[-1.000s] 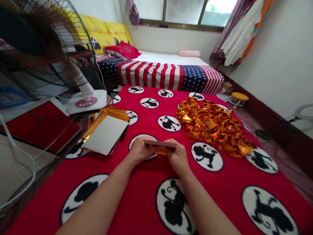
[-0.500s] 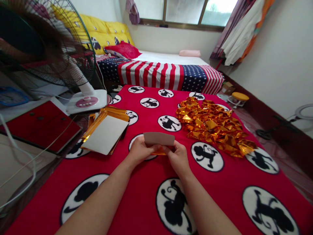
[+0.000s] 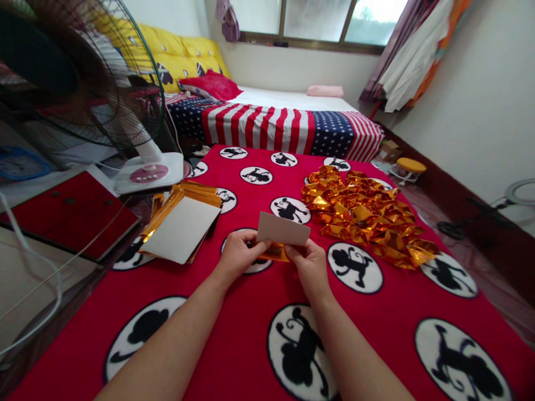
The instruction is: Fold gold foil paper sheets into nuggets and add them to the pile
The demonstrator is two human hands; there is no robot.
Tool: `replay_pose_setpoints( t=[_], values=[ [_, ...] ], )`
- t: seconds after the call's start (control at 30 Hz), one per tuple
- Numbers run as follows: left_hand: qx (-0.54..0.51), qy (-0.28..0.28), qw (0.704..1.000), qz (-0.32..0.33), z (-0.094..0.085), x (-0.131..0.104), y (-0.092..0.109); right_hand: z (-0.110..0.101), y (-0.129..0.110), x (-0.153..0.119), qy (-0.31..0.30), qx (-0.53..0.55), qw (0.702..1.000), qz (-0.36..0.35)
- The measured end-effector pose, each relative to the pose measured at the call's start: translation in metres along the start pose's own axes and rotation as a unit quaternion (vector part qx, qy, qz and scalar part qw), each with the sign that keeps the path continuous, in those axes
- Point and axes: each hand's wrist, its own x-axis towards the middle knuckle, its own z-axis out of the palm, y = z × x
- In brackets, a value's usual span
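Pinching with fingers and thumbs of left hand [image 3: 237, 257] and right hand [image 3: 311, 266], at opposite ends, part-folded gold foil paper [image 3: 283, 229] above monkey-print blanket [image 3: 242, 317], between sheet stack [image 3: 179, 229] and folded foil pieces [image 3: 363, 214], apparently to keep the crease even.

Fan [image 3: 150, 174], bed [image 3: 267, 120], yellow stool [image 3: 411, 165], window [image 3: 317, 21]

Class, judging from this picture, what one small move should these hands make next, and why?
Probably press along the join: the left hand and right hand grip the rectangular gold-and-white paper, thumbs resting near where its raised pale panel meets its shiny gold strip.
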Motion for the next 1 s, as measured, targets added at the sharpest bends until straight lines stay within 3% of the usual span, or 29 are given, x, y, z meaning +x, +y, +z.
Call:
replay_pose_setpoints(
  t=[0.13,0.47,0.67,1.0],
  values=[
    [0.027,0.01,0.999,0.016,-0.002,0.0,0.001,0.0,-0.005,0.0,0.013,0.018,1.0,0.012],
    [-0.036,0.055,0.998,0.018,-0.004,0.003,0.0,-0.001,0.002,0.002,0.056,0.052,0.997,0.014],
    [-0.022,-0.004,0.999,0.023,-0.002,0.001,0.0,-0.001,-0.001,0.002,0.036,0.036,0.999,0.008],
    [0.012,-0.013,1.0,0.02,0.0,0.001,-0.001,0.004,-0.009,0.0,0.021,-0.005,1.0,-0.002]
  ],
)
